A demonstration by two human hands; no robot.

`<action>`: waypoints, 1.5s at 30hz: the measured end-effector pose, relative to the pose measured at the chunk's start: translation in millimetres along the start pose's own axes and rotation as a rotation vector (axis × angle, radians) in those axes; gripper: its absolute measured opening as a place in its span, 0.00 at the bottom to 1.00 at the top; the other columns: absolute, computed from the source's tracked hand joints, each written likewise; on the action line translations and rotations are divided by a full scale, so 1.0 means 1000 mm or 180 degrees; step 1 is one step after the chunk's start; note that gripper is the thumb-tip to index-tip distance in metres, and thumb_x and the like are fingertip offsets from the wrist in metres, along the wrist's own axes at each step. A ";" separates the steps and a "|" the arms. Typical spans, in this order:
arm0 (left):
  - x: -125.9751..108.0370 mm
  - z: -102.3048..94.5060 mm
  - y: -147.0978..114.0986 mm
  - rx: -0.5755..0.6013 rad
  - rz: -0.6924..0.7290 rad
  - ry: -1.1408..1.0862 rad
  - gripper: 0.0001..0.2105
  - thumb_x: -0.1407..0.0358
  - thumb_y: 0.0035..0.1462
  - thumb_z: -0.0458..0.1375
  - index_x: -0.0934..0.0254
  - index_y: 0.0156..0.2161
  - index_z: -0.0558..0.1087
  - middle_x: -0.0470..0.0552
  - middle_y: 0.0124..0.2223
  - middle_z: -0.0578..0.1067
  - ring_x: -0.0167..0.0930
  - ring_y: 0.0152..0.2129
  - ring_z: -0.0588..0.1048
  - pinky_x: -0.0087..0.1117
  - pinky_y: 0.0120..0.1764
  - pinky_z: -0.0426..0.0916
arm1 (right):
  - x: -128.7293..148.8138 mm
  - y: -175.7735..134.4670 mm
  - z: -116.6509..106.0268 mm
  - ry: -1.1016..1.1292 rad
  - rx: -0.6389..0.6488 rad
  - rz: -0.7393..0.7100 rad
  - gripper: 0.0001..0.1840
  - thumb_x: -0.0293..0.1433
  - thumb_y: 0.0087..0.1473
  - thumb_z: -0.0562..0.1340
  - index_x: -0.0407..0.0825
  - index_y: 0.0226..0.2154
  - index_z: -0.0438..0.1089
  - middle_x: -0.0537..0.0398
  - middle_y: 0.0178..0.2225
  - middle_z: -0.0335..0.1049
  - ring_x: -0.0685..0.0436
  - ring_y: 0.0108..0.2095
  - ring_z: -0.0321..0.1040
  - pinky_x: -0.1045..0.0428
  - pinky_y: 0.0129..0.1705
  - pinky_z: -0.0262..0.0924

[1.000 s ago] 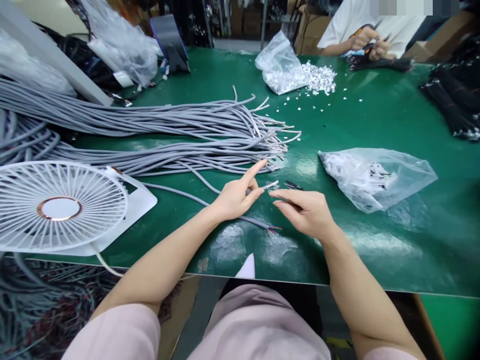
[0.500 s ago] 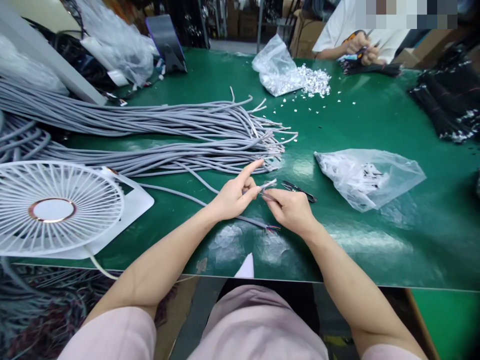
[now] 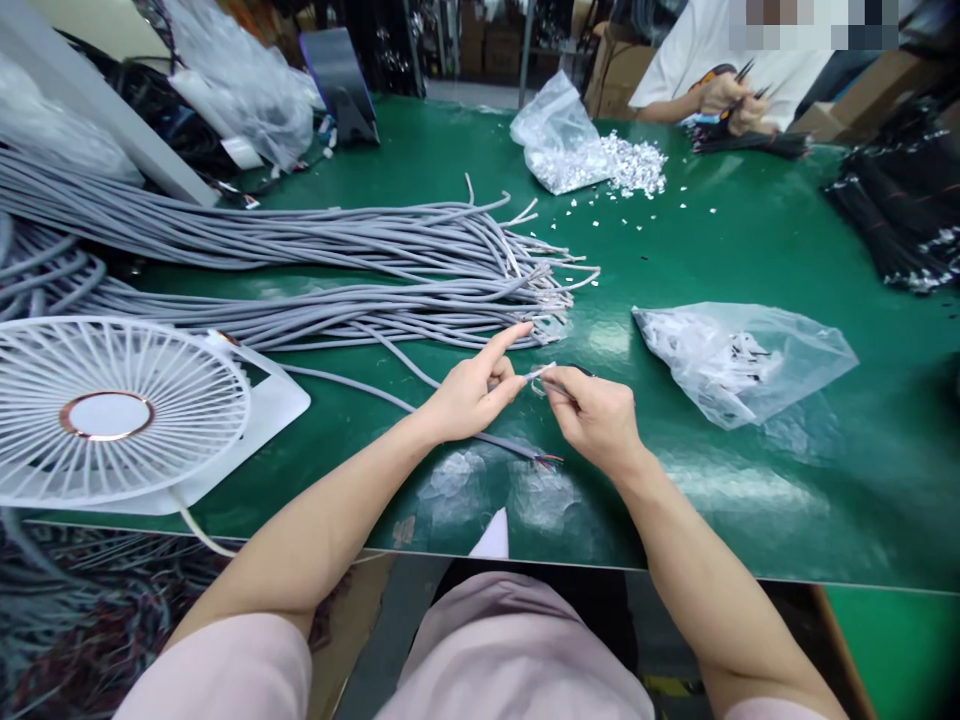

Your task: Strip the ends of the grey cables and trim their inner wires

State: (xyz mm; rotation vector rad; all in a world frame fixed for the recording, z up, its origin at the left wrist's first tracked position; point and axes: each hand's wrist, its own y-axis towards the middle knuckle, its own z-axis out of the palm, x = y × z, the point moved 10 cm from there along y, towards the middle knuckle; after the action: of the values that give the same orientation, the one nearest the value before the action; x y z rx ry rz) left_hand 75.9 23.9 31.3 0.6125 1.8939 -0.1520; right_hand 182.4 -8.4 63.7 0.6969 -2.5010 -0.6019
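My left hand (image 3: pixel 474 396) pinches a grey cable (image 3: pixel 409 364) near its end between thumb and curled fingers, its index finger stretched out toward the bundle. Just right of it, my right hand (image 3: pixel 594 408) is closed on the whitish frayed end (image 3: pixel 541 374) of that cable. Its fingertips partly hide what they grip. Behind the right hand, black thread snips are mostly covered. Below my hands lies a second grey cable (image 3: pixel 506 443), its stripped end showing thin coloured wires (image 3: pixel 551 461).
Two thick bundles of grey cables (image 3: pixel 322 240) stretch across the left. A white fan (image 3: pixel 109 415) stands at front left. A clear bag of white parts (image 3: pixel 742 360) lies right; another bag (image 3: pixel 559 150) spills small pieces behind. Across the table, a person's hands (image 3: pixel 739 105) hold a tool near black wires.
My right hand has moved slightly right and drawn away from the left, now covering most of the snips. The strands at the cable end have been bent or pulled aside. My left hand stays put.
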 end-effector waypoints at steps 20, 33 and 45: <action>-0.011 0.011 -0.006 0.0444 0.0125 0.0749 0.33 0.69 0.54 0.53 0.63 0.64 0.50 0.40 0.26 0.70 0.23 0.22 0.66 0.23 0.29 0.61 | -0.019 0.001 0.012 0.1256 0.0882 0.0550 0.11 0.37 0.53 0.61 0.46 0.34 0.73 0.63 0.17 0.56 0.55 0.19 0.50 0.57 0.25 0.47; -0.009 -0.011 0.000 -0.0021 0.0113 -0.1048 0.23 0.64 0.53 0.59 0.68 0.53 0.66 0.43 0.22 0.68 0.23 0.18 0.66 0.23 0.23 0.58 | -0.010 -0.017 0.083 0.4823 0.1537 0.2577 0.14 0.36 0.38 0.69 0.44 0.23 0.68 0.70 0.11 0.47 0.61 0.12 0.35 0.58 0.15 0.31; 0.001 -0.014 0.006 -0.0237 -0.0050 -0.1225 0.22 0.62 0.53 0.60 0.69 0.53 0.67 0.43 0.21 0.69 0.21 0.16 0.64 0.23 0.22 0.60 | -0.042 -0.004 0.054 0.3823 0.0615 0.2321 0.26 0.44 0.49 0.63 0.46 0.47 0.69 0.58 0.28 0.70 0.59 0.15 0.47 0.58 0.15 0.41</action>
State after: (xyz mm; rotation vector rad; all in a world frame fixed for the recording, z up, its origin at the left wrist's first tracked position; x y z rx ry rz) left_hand 67.0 34.2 37.0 0.4789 1.5253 -0.1940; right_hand 186.9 27.2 5.5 0.0650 -1.4660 0.2935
